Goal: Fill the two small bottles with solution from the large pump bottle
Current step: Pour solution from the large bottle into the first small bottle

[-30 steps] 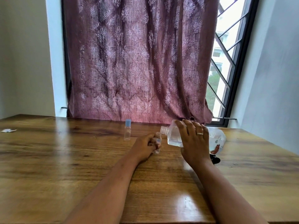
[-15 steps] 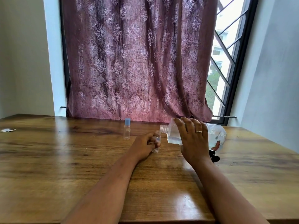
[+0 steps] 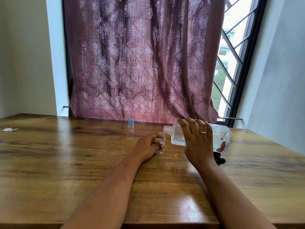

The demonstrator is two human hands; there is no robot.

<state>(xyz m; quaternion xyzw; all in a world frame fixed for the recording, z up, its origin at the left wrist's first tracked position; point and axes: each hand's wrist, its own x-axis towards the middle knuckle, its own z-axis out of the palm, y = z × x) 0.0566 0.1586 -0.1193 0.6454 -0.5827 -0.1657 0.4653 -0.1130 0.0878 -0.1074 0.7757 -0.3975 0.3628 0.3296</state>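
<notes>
My right hand (image 3: pixel 197 142) grips the large clear bottle (image 3: pixel 176 134), tipped on its side with its open threaded neck pointing left. The neck is just above the mouth of a small uncapped clear bottle (image 3: pixel 161 144), which stands on the table with my left hand (image 3: pixel 148 146) wrapped around it. Clear liquid pools in the lower side of the large bottle. A second small bottle (image 3: pixel 130 130) with a blue cap stands upright to the left, apart from both hands.
A black object, likely the pump head (image 3: pixel 218 159), lies on the wooden table (image 3: pixel 66 162) behind my right wrist. A scrap of paper (image 3: pixel 9 129) sits at the far left. A maroon curtain (image 3: pixel 140 63) and barred window stand behind the table.
The large bottle has lifted slightly and its neck now sits closer over the small bottle's mouth. My left hand stays on the small bottle.
</notes>
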